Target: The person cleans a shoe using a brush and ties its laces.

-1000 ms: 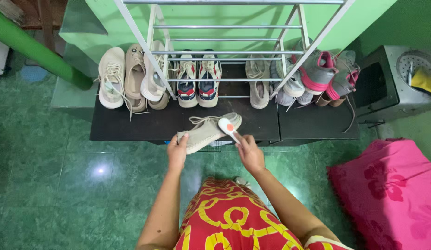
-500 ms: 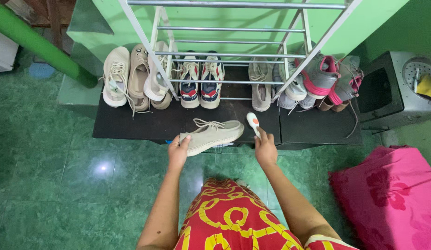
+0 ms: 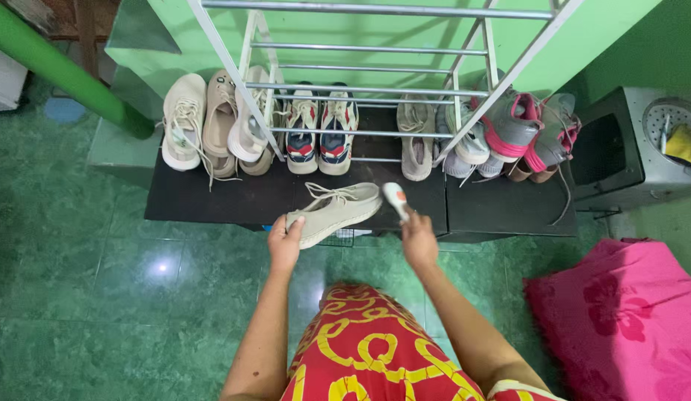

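A beige lace-up shoe (image 3: 334, 212) lies on its side at the front edge of a black low shelf (image 3: 212, 200). My left hand (image 3: 284, 243) grips its heel end. My right hand (image 3: 418, 239) holds a small white brush with an orange spot (image 3: 395, 198) by its handle, the brush head just right of the shoe's toe, close to it.
Several shoes stand in a row at the back of the shelf under a metal rack (image 3: 360, 89): cream ones (image 3: 204, 122) at left, grey-and-pink ones (image 3: 523, 126) at right. A pink flowered cushion (image 3: 620, 312) lies on the green tiled floor at right, a grey metal box (image 3: 635, 148) behind it.
The brush moved right, off the shoe's toe, and has come back a little to the left, close to the toe. My left hand has kept hold of the heel.
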